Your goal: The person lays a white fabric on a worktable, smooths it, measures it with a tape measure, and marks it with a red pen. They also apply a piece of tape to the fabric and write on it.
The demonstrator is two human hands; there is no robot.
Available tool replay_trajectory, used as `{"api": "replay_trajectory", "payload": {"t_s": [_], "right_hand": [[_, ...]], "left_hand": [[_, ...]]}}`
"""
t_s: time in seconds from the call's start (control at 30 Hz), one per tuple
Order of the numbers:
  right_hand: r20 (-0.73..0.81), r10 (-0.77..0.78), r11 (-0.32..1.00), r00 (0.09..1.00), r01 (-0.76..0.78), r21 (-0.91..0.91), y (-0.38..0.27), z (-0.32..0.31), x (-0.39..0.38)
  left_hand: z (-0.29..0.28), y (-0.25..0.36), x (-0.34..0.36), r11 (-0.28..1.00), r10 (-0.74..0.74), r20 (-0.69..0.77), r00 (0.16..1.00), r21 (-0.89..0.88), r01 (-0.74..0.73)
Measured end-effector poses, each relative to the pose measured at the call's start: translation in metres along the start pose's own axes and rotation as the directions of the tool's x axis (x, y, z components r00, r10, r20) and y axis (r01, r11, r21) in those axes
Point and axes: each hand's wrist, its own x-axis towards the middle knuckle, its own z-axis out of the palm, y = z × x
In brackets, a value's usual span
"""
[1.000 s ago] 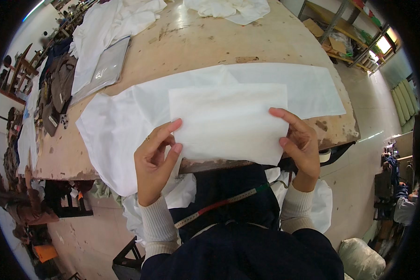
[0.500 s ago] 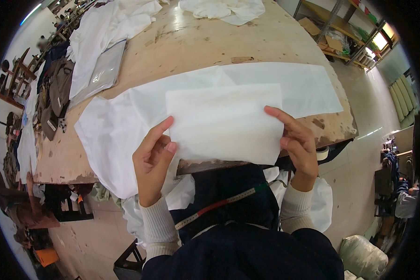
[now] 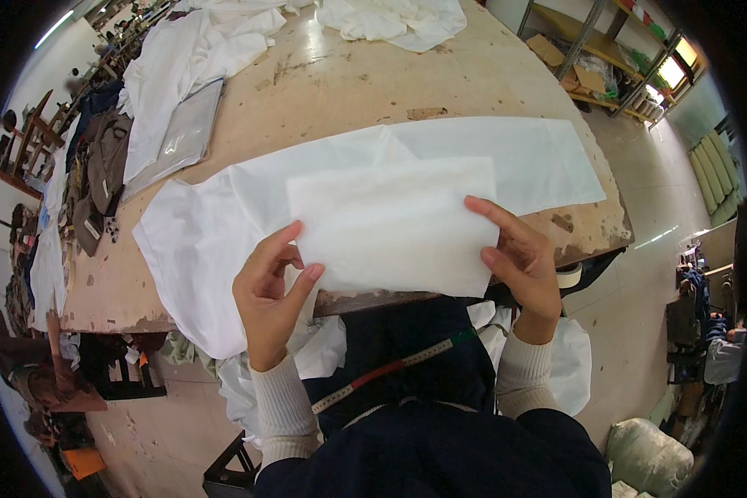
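Between my hands I hold a white rectangular cloth piece [image 3: 390, 228] above the near edge of the wooden table [image 3: 332, 95]. My left hand [image 3: 270, 295] grips its left edge, the index fingertip at the side and the thumb lower down. On the opposite edge, my right hand [image 3: 524, 261] pinches it with index finger and thumb. Behind and beneath it, a larger white fabric panel [image 3: 195, 232] lies across the table and hangs over the front at the left. The held piece hides part of that panel.
At the table's left lie a clear plastic packet [image 3: 188, 124], heaped white garments [image 3: 162, 66] and dark clothes [image 3: 104, 158]. More white cloth [image 3: 394, 21] sits at the far side. A tape measure [image 3: 382, 375] hangs across my front. Metal shelving [image 3: 589, 50] stands at far right.
The cloth piece and both hands have shifted slightly left. My left thumb has moved inward over the piece's edge, and the right thumb lies further in on it.
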Motion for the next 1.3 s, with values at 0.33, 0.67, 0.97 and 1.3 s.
{"api": "replay_trajectory", "payload": {"t_s": [0.33,0.67,0.97,1.3], "right_hand": [[-0.097,-0.675,0.720,0.731,0.625,-0.300,0.010,0.002,0.007],[-0.049,-0.789,0.581,0.612,0.718,-0.385,0.011,-0.002,0.007],[-0.219,0.110,0.902,0.970,-0.190,-0.387,0.018,-0.019,0.010],[-0.685,0.014,0.012,0.729,-0.685,-0.729,0.090,-0.223,0.046]], "left_hand": [[-0.003,0.017,0.008,0.656,0.615,0.088,0.784,0.495,-0.570],[-0.008,0.008,0.007,0.457,0.818,0.046,0.574,0.554,-0.696],[-0.006,0.022,0.003,0.870,-0.443,0.112,0.890,0.293,0.396],[-0.025,0.040,0.000,0.838,-0.042,-0.033,0.999,0.543,0.053]]}}
